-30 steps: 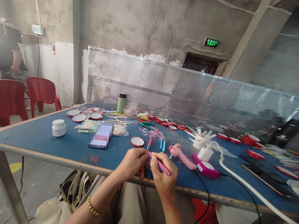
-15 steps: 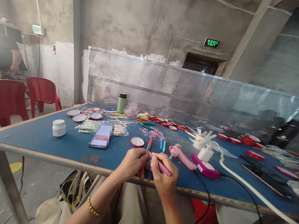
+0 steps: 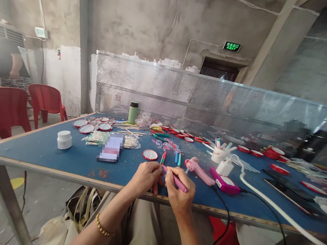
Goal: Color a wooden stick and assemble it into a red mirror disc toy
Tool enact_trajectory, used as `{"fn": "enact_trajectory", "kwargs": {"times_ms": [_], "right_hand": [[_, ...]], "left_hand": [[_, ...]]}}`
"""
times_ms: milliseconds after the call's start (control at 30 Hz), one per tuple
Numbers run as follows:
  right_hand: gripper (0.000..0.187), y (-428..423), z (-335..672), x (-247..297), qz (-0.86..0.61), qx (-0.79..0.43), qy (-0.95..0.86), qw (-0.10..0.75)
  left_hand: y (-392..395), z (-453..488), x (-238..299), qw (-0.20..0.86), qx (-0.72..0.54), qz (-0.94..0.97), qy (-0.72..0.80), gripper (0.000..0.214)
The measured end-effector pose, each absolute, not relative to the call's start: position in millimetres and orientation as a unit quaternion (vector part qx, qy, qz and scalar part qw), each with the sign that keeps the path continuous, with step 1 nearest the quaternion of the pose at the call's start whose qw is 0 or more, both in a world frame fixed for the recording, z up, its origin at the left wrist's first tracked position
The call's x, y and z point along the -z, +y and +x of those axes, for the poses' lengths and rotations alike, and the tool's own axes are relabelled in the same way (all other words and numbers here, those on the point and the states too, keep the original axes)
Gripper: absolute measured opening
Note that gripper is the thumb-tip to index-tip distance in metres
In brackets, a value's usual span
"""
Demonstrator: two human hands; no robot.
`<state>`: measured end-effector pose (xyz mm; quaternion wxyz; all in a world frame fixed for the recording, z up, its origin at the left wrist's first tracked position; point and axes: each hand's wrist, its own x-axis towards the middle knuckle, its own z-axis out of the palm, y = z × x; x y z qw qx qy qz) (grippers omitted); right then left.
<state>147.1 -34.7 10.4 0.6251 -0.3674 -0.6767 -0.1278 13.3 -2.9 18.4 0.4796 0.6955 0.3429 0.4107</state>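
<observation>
My right hand (image 3: 180,183) is closed around a pink pen-like tool (image 3: 181,185), its tip pointing toward my left hand. My left hand (image 3: 146,176) is closed in a pinch at the lower end of a slim red-and-green piece (image 3: 164,158), which sticks up beyond the fingertips. The two hands sit close together at the table's near edge. Just beyond them lies a round white disc with a red rim (image 3: 150,154). To the right of the slim piece are short blue and teal sticks (image 3: 179,159).
A pink handheld device (image 3: 200,171) and a purple box (image 3: 225,181) with a black cable lie to the right. Beyond are a white cup of pens (image 3: 219,155) and a white cord (image 3: 246,188). A phone (image 3: 111,148), white jar (image 3: 64,140) and green bottle (image 3: 133,113) stand left.
Almost nothing differs. Both hands keep the same place and hold, with only a very slight shift at the fingertips and the slim piece.
</observation>
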Motion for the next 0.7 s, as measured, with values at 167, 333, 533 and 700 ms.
{"fn": "enact_trajectory", "kwargs": {"times_ms": [167,333,533,700], "right_hand": [[0.016,-34.4,147.6,-8.2,-0.368,0.118,-0.672,0.632],[0.015,-32.9,147.5,-8.8,-0.352,0.133,-0.684,0.625],[0.017,-32.6,147.1,-9.7,-0.357,0.139,-0.685,0.619],[0.017,-31.9,147.4,-9.4,-0.362,0.142,-0.681,0.620]], "left_hand": [[-1.9,13.7,-17.8,0.485,-0.415,0.693,0.337,0.027],[-2.8,13.5,-18.0,0.474,-0.414,0.699,0.340,0.033],[-2.2,13.4,-17.9,0.472,-0.415,0.701,0.338,0.035],[-1.9,13.7,-17.6,0.475,-0.412,0.698,0.342,0.034]]}}
